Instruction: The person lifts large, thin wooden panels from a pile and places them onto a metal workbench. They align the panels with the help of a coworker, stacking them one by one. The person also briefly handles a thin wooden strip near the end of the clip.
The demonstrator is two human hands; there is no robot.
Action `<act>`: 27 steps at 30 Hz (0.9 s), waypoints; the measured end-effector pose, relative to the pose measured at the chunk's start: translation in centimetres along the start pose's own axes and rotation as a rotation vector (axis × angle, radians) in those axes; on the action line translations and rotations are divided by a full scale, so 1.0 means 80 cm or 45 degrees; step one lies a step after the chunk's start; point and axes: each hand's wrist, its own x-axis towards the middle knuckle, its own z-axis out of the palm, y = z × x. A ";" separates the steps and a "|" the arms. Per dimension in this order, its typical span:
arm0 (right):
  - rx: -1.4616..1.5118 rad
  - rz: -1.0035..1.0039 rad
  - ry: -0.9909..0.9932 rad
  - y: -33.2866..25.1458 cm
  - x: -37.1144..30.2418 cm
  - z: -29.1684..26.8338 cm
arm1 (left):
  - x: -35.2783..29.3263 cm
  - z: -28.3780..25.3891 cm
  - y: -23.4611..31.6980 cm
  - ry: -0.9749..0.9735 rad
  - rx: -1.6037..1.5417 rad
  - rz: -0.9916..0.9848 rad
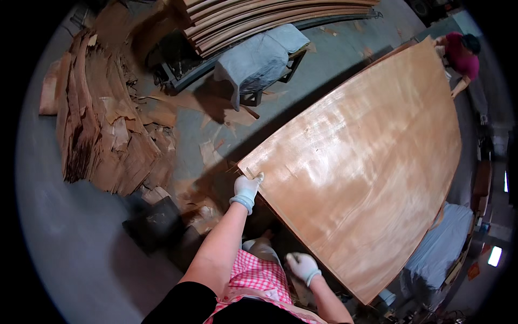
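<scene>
A large, thin, light-brown wood veneer sheet (350,156) lies flat on top of a stack, its surface shiny and slightly rippled. My left hand (247,190), in a white glove with a pale blue cuff, grips the sheet's near left corner, thumb on top and fingers hidden underneath. Beside the near edge, my gloved right hand (303,267) hangs with its fingers curled in; whether anything is inside them is hidden. At the far right end, a co-worker (463,56) in a dark pink top reaches toward the sheet's edge.
Torn brown veneer scraps (108,119) are heaped at the left. Curved wooden strips (280,19) lie stacked at the back, near a bench draped in grey plastic (253,62). A dark box-like object (156,224) stands left of my legs. Plastic-covered material (440,243) sits at the right.
</scene>
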 end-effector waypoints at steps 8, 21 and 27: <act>0.016 -0.737 0.633 -0.133 0.206 -0.095 | -0.012 -0.025 0.020 0.056 0.009 0.034; -1.521 -0.597 0.089 -0.254 0.359 -0.094 | -0.050 -0.036 -0.001 0.183 -0.218 0.157; -1.285 -0.970 0.302 -0.241 0.308 -0.132 | -0.070 -0.060 -0.054 0.404 -0.341 0.370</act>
